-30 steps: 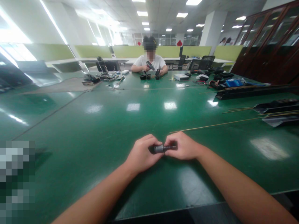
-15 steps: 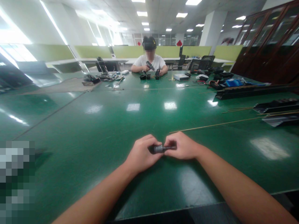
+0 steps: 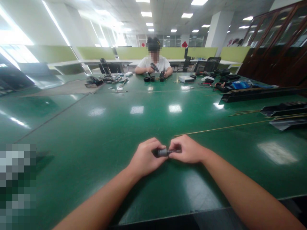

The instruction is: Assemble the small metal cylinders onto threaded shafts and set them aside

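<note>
We observe the left hand (image 3: 145,158) curled closed around a grey cylindrical piece (image 3: 162,152), the right hand (image 3: 189,149) pinching the thin dark shaft (image 3: 171,151) at its end, over the green surface (image 3: 134,124).

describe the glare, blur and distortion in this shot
Head view: ceiling lights leave bright reflections on the glossy green table; head view: the windows at left look washed out; head view: the dark cabinet leans, stretched toward the edge; head view: the grey cylindrical piece looks soft, fine detail unreadable.
</note>
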Motion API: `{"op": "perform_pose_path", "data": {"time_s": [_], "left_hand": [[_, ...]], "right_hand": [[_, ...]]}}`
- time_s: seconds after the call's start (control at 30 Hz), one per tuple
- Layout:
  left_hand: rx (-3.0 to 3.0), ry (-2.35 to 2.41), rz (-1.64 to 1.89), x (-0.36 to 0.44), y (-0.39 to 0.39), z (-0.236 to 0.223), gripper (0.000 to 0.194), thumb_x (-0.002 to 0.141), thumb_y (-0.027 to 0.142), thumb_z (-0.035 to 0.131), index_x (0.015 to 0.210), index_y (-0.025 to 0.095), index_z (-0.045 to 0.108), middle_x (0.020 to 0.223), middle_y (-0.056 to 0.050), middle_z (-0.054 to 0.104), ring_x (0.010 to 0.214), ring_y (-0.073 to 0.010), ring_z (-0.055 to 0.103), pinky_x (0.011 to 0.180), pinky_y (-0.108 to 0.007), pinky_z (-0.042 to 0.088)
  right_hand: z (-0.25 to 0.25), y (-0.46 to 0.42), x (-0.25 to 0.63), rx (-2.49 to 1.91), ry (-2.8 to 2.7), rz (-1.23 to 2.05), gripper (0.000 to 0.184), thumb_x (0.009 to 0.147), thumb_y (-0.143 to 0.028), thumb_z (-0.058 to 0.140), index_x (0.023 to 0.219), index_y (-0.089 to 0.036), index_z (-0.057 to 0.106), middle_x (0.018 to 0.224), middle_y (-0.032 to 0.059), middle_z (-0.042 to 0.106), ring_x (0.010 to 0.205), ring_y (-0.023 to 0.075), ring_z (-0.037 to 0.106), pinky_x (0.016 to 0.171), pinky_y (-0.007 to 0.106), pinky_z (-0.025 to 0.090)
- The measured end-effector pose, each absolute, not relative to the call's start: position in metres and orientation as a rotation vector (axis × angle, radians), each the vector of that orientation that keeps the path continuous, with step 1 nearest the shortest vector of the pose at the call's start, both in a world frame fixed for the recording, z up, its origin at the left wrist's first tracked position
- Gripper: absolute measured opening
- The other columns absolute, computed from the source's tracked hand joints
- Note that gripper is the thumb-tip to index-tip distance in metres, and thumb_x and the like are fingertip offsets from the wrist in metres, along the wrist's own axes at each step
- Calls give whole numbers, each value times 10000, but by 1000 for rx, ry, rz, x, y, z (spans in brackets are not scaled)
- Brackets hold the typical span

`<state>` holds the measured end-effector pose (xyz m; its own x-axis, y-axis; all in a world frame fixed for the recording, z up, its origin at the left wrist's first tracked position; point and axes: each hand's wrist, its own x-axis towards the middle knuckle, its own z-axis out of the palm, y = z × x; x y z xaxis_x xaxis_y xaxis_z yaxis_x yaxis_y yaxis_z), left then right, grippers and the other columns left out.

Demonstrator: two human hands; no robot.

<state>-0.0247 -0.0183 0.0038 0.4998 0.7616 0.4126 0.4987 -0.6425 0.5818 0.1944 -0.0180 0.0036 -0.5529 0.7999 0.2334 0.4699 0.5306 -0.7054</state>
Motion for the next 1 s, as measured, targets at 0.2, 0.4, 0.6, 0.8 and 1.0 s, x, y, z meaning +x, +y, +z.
{"op": "perform_pose_path", "data": {"time_s": [0.2,0.4,0.6,0.8,1.0], "left_hand": [[2367,1035,947,-24,-19,5,116,739,231,759,816,180,688,818,-31,655,760,-158,604,691,-279,477],[2377,1037,951,-24,-19,6,116,744,225,754,824,180,683,828,-32,656,771,-161,609,699,-278,481],[2373,1031,949,-24,-18,6,115,751,224,753,828,178,679,828,-32,652,776,-160,608,702,-278,477],[2384,1016,948,-24,-17,6,132,745,202,758,845,180,677,839,-20,650,785,-148,603,710,-267,473],[2396,1020,944,-24,-17,8,127,746,190,753,847,179,678,832,-23,652,778,-152,608,701,-269,477]], "right_hand": [[3,-18,194,-1038,-2203,817,62,754,-210,704,775,-159,676,710,-5,671,617,111,581,573,213,399],[0,-18,192,-1064,-2172,811,101,753,-248,728,764,-163,673,724,2,687,632,120,591,584,222,402],[3,-18,192,-1094,-2170,788,89,758,-238,724,754,-164,673,725,6,694,633,123,596,591,226,404],[2,-18,193,-1094,-2190,746,79,752,-227,725,753,-167,673,721,-1,690,641,123,599,595,225,401],[3,-18,192,-1103,-2191,737,77,753,-224,727,759,-166,676,723,5,696,638,125,596,598,229,400]]}}
